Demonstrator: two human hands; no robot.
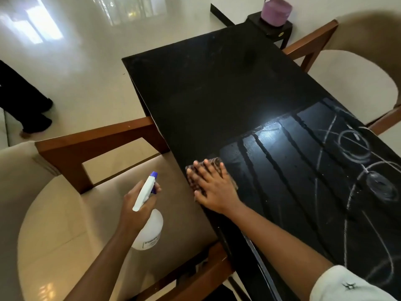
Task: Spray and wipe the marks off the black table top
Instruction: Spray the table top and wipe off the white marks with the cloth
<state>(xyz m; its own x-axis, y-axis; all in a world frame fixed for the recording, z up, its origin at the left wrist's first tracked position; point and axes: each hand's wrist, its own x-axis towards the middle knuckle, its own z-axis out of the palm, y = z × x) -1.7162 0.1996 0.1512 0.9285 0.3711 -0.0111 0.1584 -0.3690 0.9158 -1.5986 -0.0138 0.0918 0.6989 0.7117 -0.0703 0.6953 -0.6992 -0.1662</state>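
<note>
White spray bottle (149,229) in L hand (136,205), nozzle (154,175) pointing fwd.

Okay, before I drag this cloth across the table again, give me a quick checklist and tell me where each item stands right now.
1. Cloth flat on the black table top under the right hand: ok, straight fingers press it down near the table's left edge.
2. Spray bottle out of the wiping path: ok, the left hand holds it over the chair seat.
3. Surface wetted: ok, wet streaks run beside the cloth.
4. White marks gone: not ok, circles and lines show on the right part.
5. Liquid left in the bottle: cannot tell.
</note>
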